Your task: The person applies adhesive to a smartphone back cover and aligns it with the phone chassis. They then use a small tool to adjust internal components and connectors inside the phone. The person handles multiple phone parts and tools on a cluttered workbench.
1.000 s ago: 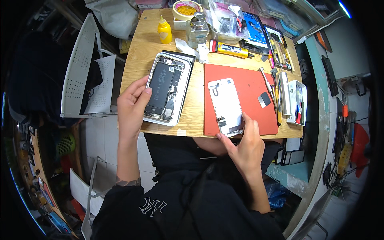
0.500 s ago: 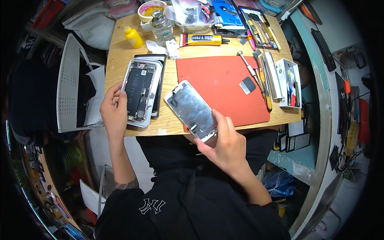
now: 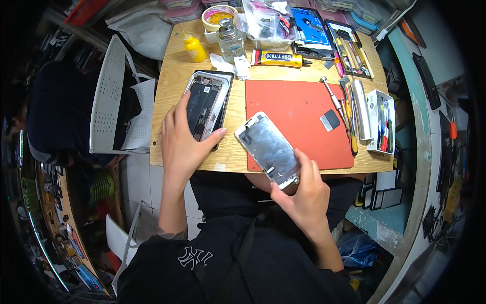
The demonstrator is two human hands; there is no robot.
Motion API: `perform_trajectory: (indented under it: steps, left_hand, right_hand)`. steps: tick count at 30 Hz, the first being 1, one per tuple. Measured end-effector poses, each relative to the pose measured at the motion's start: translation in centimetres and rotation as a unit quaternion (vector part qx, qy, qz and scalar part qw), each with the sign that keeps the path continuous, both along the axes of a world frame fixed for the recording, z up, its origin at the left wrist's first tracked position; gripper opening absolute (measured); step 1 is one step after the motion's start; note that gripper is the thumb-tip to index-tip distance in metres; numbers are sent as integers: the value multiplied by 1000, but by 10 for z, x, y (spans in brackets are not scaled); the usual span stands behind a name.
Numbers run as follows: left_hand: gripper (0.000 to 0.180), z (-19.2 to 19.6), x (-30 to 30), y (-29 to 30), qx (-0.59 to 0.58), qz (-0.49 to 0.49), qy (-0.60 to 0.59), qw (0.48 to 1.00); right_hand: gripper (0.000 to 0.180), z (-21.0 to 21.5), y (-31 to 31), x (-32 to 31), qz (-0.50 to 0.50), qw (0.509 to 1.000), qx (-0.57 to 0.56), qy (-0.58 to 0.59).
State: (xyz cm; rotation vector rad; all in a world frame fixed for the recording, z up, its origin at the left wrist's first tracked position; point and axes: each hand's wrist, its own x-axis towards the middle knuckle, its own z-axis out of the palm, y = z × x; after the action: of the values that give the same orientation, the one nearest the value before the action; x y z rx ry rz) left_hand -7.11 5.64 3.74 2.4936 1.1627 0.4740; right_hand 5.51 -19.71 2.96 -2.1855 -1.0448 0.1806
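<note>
An opened phone body [image 3: 202, 104], its black battery and circuit parts exposed, lies in a white tray [image 3: 224, 81] on top of a dark box. My left hand [image 3: 180, 139] spans its near end, fingers along the left edge and thumb at the right side. My right hand [image 3: 308, 195] pinches the near end of a white-framed phone screen [image 3: 271, 148], thumb on one side and fingers on the other. The screen's grey metal backing faces up. It is tilted over the near left part of a red mat [image 3: 298, 116].
On the mat lies a small grey-and-black piece [image 3: 330, 120]. Screwdrivers [image 3: 331, 93], a silver roll [image 3: 360, 109] and a white box of tools [image 3: 380, 121] line the right side. Behind stand a glue tube [image 3: 278, 58], a glass bottle [image 3: 231, 43] and a yellow bottle [image 3: 195, 49].
My left hand has shifted from the phone body's left edge to spread across its near end. The tray now sits more squarely over the dark box. The screen stays in my right hand.
</note>
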Motion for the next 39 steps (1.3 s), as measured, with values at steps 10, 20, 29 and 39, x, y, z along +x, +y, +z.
perform_trajectory:
  steps: [10,20,29,39]
  left_hand:
    - [107,-7,6,1,14,15,33,999]
    - [103,1,-61,-3,-1,14,-22,1000]
    - [104,-2,-75,9,0,37,6,999]
    - [100,-12,-53,4,10,46,10,999]
  right_hand:
    - [59,19,9,58,2,1000,-20,10]
    - [28,-6,224,102,98,968,-108,-202]
    - [29,42,131,184,-31,989,127,75]
    - [17,24,128,186,-98,949,140,-265]
